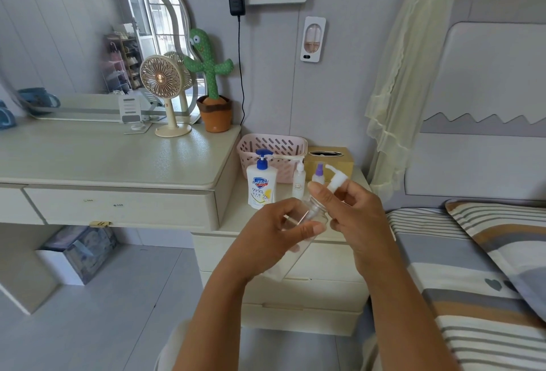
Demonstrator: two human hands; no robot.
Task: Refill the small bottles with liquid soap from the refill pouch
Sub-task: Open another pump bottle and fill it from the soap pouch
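Clear bottle point(310, 220) is held tilted in front of the tabletop point(233, 211), w/ left hand point(274, 237) fingers point(308, 229) curled round its body. White pump cap point(336, 180) is pinched in right hand point(357, 217), fingers point(322, 196) clamped on it, just above the bottle's bare threaded neck. On the tabletop behind are stood a soap bottle point(261, 184), a slim white bottle point(299, 180) & a purple-capped bottle point(319, 174), w/ a pink basket point(271, 146) & tissue box point(328, 160) at the back.

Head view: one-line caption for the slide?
Left hand holds a clear small bottle; right hand grips its white pump cap, over the nightstand.
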